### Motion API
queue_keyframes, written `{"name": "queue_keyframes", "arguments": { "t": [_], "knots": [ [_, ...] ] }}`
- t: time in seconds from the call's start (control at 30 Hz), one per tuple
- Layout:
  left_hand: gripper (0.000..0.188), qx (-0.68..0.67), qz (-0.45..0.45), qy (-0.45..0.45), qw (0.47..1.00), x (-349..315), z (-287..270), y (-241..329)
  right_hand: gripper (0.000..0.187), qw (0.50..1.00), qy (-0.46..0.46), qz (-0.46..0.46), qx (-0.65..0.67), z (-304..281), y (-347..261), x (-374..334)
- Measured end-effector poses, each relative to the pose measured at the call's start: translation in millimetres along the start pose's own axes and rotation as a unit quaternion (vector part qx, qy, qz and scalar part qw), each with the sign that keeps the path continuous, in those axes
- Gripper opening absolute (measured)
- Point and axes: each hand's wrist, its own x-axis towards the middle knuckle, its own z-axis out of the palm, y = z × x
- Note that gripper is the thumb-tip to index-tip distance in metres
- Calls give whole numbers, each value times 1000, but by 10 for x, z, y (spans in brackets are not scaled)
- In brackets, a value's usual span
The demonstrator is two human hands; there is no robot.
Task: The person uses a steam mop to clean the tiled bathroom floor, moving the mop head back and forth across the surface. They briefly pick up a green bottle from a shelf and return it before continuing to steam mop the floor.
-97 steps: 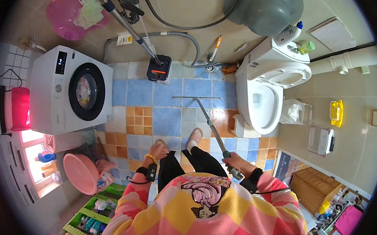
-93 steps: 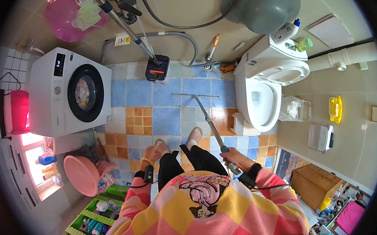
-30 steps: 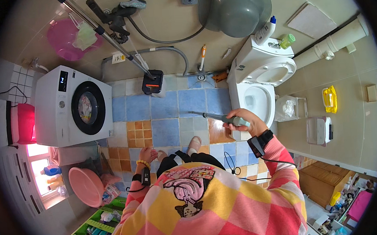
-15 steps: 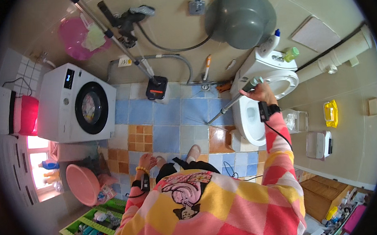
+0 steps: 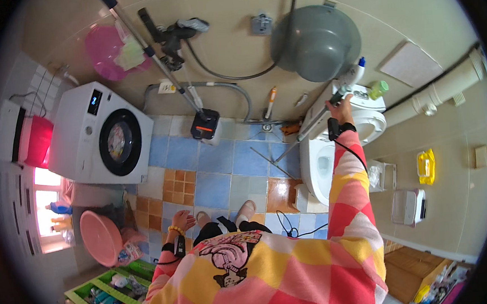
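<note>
My right hand (image 5: 340, 110) is closed round the upper end of a long grey pole (image 5: 313, 125), beside the toilet tank. At its foot on the tiles is a thin crossbar (image 5: 263, 156), like that of a floor squeegee. The white toilet (image 5: 318, 161) stands right next to the pole, its lid and seat raised. Low in front of my body, my left hand (image 5: 183, 220) hangs with loosely stretched fingers and nothing in it.
At left stand a white washing machine (image 5: 99, 140) and a pink basin (image 5: 100, 239). A flat mop (image 5: 205, 124) leans on the far wall, near a hanging grey basin (image 5: 318, 42). A white bottle (image 5: 353, 74) stands on the tank; black cable (image 5: 290, 232) lies on the floor.
My right hand and the pole's top have moved slightly away from me, toward the tank. The crossbar at the foot now shows more plainly. My left hand stays low and empty.
</note>
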Motion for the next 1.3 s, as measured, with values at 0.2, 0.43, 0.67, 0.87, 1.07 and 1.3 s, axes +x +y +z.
{"name": "queue_keyframes", "arguments": {
  "t": [0.2,0.43,0.67,0.87,1.07,1.3],
  "knots": [
    [25,7,4,23,1000,-24,-3,10,74,963,52,139,224,291,244,-73],
    [25,33,-3,43,999,-9,19,125,68,978,116,170,32,464,1133,-380],
    [27,21,-2,-9,1000,373,-155,355,28,968,-13,242,71,1038,1686,-1714],
    [29,74,4,-153,985,1031,-316,920,18,934,0,331,133,1924,1462,-2658],
    [41,112,51,-173,977,1078,51,1923,25,941,-57,294,154,2905,650,-2619],
    [34,145,83,-254,953,791,539,2855,24,958,-39,196,207,3555,-262,-2056]
  ]
}}
